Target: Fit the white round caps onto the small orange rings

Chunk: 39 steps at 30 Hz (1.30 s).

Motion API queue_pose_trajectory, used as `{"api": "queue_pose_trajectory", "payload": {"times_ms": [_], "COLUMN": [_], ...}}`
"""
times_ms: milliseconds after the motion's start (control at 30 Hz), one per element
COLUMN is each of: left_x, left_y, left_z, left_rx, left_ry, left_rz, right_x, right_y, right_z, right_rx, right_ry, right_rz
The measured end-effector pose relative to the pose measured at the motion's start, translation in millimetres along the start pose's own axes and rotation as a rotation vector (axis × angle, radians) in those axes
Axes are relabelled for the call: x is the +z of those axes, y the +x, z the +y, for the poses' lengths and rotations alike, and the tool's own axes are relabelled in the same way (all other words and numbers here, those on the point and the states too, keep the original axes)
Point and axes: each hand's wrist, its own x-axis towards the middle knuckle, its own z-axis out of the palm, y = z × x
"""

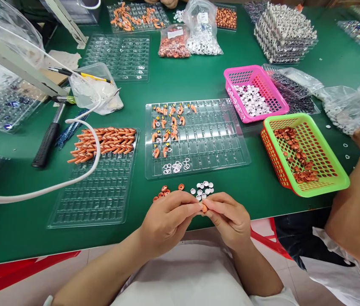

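Note:
My left hand and my right hand meet at the table's front edge, fingertips pinched together on a small orange part. Most of that part is hidden by the fingers. Just beyond my left hand lie several round orange pieces; small white discs are scattered beyond my right hand. A clear compartment tray lies farther back, with curved orange pieces in its left compartments and white rings along its near edge.
On the left are another clear tray with orange pieces, a white cable and a hammer. Pink and green baskets stand at the right, near another person's arm. Filled bags lie at the back.

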Motion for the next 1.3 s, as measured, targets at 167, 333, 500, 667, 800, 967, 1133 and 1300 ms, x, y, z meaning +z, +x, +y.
{"api": "queue_pose_trajectory", "payload": {"times_ms": [167, 333, 500, 667, 800, 967, 1133, 1300], "left_x": [0.9, 2.3, 3.0, 3.4, 2.4, 1.6, 2.3, 3.6], "left_y": [-0.8, -3.0, -5.0, -5.3, -5.3, -4.2, -4.0, -5.6], "left_z": [-0.9, -2.4, -2.8, -0.7, 1.8, 3.3, 2.8, 3.5], "left_rx": [-0.003, -0.002, -0.017, -0.021, -0.009, 0.015, 0.038, 0.036], "left_ry": [0.003, 0.002, 0.005, -0.001, 0.024, 0.042, 0.042, 0.041], "left_rz": [0.01, 0.026, 0.032, 0.025, 0.012, 0.019, 0.031, 0.046], "right_x": [2.5, 4.4, 3.3, -1.2, -3.8, -2.4, -0.5, 1.1], "right_y": [2.4, 2.1, 3.7, 7.0, 7.9, 7.4, 7.2, 7.4], "right_z": [-3.8, -5.4, -9.1, -11.4, -9.8, -7.6, -11.2, -14.7], "right_rx": [-0.02, -0.022, 0.002, 0.003, 0.025, 0.018, -0.013, -0.053], "right_ry": [-0.047, -0.062, -0.099, -0.099, -0.057, -0.057, -0.111, -0.173], "right_rz": [0.001, 0.006, -0.022, -0.04, -0.053, -0.037, -0.018, 0.011]}}
